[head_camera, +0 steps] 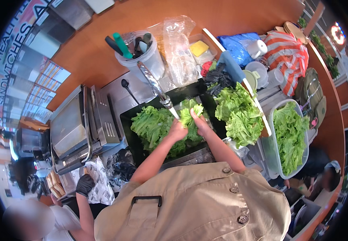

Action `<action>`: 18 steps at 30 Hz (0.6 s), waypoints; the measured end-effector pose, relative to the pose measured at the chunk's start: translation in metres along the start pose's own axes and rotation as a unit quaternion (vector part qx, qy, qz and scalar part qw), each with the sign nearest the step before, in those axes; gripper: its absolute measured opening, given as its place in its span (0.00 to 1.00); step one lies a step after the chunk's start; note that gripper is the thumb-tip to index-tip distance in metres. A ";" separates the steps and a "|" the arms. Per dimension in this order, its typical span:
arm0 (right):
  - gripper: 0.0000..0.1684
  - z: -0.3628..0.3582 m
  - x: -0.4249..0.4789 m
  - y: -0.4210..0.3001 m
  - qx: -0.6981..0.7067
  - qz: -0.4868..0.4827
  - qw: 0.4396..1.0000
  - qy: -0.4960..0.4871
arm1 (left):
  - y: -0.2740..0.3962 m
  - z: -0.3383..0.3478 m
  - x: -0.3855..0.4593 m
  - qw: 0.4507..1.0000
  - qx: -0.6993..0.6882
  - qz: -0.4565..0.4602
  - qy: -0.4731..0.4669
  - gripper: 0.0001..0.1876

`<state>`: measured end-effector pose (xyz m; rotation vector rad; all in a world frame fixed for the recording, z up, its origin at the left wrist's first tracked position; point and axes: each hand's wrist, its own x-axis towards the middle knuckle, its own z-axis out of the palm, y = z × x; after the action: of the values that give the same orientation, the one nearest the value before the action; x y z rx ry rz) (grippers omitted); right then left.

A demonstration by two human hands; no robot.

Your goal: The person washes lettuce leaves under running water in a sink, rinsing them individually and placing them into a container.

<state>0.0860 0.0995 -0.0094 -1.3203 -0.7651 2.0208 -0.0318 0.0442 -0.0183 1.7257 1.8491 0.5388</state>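
Both my left hand [177,130] and my right hand [202,124] grip a lettuce leaf [189,117] between them, beside the spout of a curved metal faucet [156,84]. Below my hands is a dark sink basin [128,128], with a heap of green leaf lettuce [153,123] in its left part and more leaves beneath my hands. Another pile of lettuce [241,116] lies just right of the basin. Farther right, a clear plastic tub [267,150] holds more lettuce. Whether water runs from the faucet is unclear.
Behind the sink stand a plastic bucket of utensils [156,57], a clear plastic bag [178,57] and a yellow sponge [199,48]. A black spoon [130,92] lies near a metal press grill [71,126]. At lower left, a co-worker's black-gloved hand [85,184] touches patterned wrapping paper [100,183].
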 end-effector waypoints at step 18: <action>0.20 0.018 0.044 0.023 0.140 0.053 0.984 -0.098 | 0.013 -0.013 -0.028 0.987 -0.076 -0.009 0.144 0.28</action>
<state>0.0510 0.1145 -0.0459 -1.0326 -0.4779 2.2711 -0.0291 0.0181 0.0031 1.5948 1.9577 0.9373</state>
